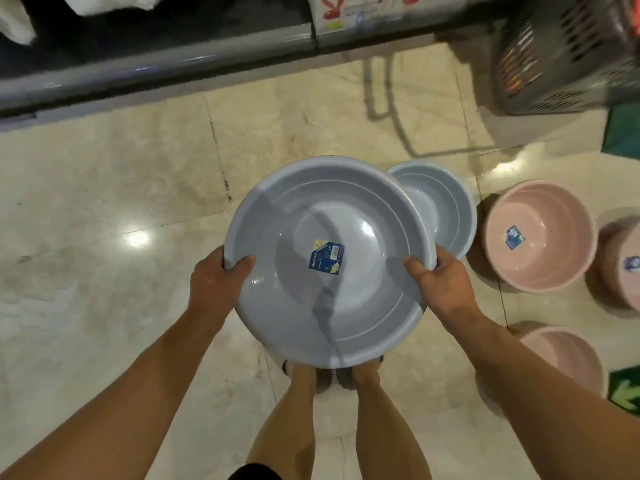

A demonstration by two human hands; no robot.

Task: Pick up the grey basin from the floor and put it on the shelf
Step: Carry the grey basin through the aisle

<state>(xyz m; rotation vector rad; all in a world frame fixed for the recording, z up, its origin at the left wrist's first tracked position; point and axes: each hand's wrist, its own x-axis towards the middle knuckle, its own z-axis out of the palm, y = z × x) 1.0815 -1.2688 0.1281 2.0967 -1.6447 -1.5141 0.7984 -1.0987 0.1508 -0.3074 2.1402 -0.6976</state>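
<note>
A glossy cream marble floor [104, 188] fills the view, with the dark base of a shelf [156, 69] running along its far edge. The grey basin [294, 306] is off the floor, held level above the person's feet, its open side up. The left hand [216, 282] grasps the rim at the basin's left side, thumb hooked inside; the right hand [441, 282] clasps the rim at the right side the same way. A blue label [326, 257] is stuck inside the basin; the word "MODERN" can just be read along its edge, the smaller print is too blurred. A second grey basin [446, 209] rests on the floor just behind the held one, partly hidden by it. Right of that sits a pink basin [554, 265] with a similar blue label [514, 237], unreadable. More pink basins lie near the right edge. A grey slotted basket [561, 53] stands at the far right corner. On the shelf, a white package [332, 10] shows a red rabbit-head logo.
</note>
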